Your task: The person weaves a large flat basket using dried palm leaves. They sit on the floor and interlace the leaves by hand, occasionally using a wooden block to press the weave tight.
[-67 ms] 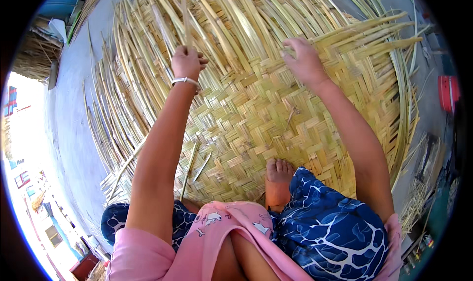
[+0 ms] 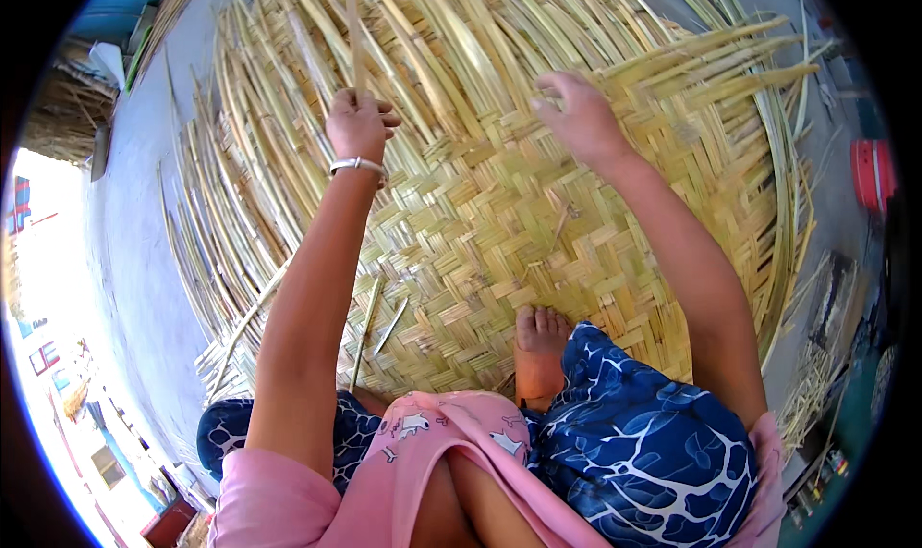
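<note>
A half-woven mat (image 2: 461,221) of pale yellow-green split strips spreads out in front of me, its finished zigzag weave on the near side. My left hand (image 2: 357,125), with a white bangle at the wrist, is closed on a raised strip (image 2: 353,34) that stands up from its fingers toward the top of the view. To the right, my right hand (image 2: 578,121) hovers over the edge of the weave, thumb and fingers apart, with nothing visible between them. Long unwoven strips (image 2: 437,77) fan away beyond both hands.
My bare foot (image 2: 541,341) rests on the mat's near edge. Two loose pieces of strip (image 2: 370,327) lie left of it. Bent strip ends (image 2: 711,63) stick out at the right. A red object (image 2: 872,175) stands on the grey floor (image 2: 144,231) at the far right.
Both hands have shifted slightly to the left. The strip in my left hand has moved a little with it.
</note>
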`<action>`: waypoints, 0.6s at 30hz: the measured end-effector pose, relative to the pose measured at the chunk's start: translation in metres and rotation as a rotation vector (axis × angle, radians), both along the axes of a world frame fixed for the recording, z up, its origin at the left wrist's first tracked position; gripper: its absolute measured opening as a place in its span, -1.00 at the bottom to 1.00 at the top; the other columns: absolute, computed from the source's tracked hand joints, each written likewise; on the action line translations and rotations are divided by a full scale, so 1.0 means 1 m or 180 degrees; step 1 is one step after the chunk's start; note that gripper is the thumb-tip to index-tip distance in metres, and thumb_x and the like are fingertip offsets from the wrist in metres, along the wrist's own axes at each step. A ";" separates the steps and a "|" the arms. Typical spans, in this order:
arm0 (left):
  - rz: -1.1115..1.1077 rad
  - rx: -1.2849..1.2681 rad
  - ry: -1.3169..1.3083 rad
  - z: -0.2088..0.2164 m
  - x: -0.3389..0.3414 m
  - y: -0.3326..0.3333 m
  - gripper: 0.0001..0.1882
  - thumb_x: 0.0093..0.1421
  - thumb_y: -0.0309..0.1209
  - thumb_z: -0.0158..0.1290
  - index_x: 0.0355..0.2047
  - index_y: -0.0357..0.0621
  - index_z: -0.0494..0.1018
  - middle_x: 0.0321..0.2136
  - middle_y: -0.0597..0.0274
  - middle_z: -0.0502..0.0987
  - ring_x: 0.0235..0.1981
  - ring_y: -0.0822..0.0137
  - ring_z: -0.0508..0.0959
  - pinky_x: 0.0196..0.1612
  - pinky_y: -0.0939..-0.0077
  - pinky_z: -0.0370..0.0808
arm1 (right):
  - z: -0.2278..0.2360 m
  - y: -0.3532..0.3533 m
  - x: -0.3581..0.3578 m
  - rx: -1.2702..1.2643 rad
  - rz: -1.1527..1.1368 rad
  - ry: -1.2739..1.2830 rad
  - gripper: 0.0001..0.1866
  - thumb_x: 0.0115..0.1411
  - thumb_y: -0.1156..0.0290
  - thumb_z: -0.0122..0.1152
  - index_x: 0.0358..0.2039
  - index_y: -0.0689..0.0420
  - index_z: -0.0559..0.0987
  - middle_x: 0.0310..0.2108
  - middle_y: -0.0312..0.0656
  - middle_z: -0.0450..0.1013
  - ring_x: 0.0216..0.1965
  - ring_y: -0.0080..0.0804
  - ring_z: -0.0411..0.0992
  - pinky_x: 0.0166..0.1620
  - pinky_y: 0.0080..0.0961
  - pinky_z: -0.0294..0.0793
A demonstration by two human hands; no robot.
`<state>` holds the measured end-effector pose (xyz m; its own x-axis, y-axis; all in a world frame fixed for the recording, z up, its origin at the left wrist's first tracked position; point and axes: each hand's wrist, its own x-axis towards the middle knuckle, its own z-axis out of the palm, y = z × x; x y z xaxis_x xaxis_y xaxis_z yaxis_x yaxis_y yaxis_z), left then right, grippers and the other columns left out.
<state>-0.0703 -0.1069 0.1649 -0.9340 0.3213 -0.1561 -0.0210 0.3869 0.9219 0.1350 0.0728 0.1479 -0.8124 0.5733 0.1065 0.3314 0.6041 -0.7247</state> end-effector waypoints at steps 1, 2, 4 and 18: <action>-0.0107 -0.0084 0.0329 0.001 0.012 -0.003 -0.78 0.28 -0.34 -0.12 -0.24 -0.26 0.38 -0.56 0.22 0.50 -0.64 0.48 0.51 -0.61 0.65 0.43 | 0.012 -0.012 -0.005 -0.0328 0.0070 -0.0106 -0.58 0.12 0.18 0.15 -0.14 0.24 0.46 -0.07 -0.02 0.40 -0.04 -0.17 0.38 0.00 -0.26 0.35; -0.0316 -0.0088 0.0678 0.004 0.031 -0.002 -0.78 0.28 -0.35 -0.11 -0.20 -0.25 0.39 -0.57 0.22 0.50 -0.62 0.48 0.52 -0.59 0.63 0.43 | 0.022 -0.024 -0.008 -0.0557 0.0240 0.0035 -0.55 0.14 0.12 0.13 -0.14 0.27 0.46 -0.11 -0.04 0.43 -0.08 -0.23 0.40 -0.04 -0.30 0.38; -0.0806 -0.0180 0.1870 0.001 0.063 0.003 -0.77 0.27 -0.36 -0.09 -0.14 -0.20 0.41 -0.57 0.22 0.49 -0.58 0.45 0.53 -0.57 0.57 0.45 | 0.035 -0.034 -0.011 -0.1284 0.0527 0.0270 -0.51 0.17 0.04 0.10 -0.16 0.26 0.47 -0.20 -0.11 0.45 -0.19 -0.35 0.44 -0.14 -0.40 0.43; -0.1323 -0.0811 0.0775 -0.042 0.044 0.092 -0.35 -0.01 -0.33 0.16 0.07 -0.35 0.23 -0.27 -0.05 0.50 -0.29 0.22 0.56 -0.26 0.44 0.54 | -0.008 0.064 0.045 -0.3408 -0.0574 0.1640 -0.73 0.19 0.30 0.14 -0.20 0.23 0.43 -0.33 -0.21 0.43 -0.37 -0.46 0.47 -0.32 -0.61 0.53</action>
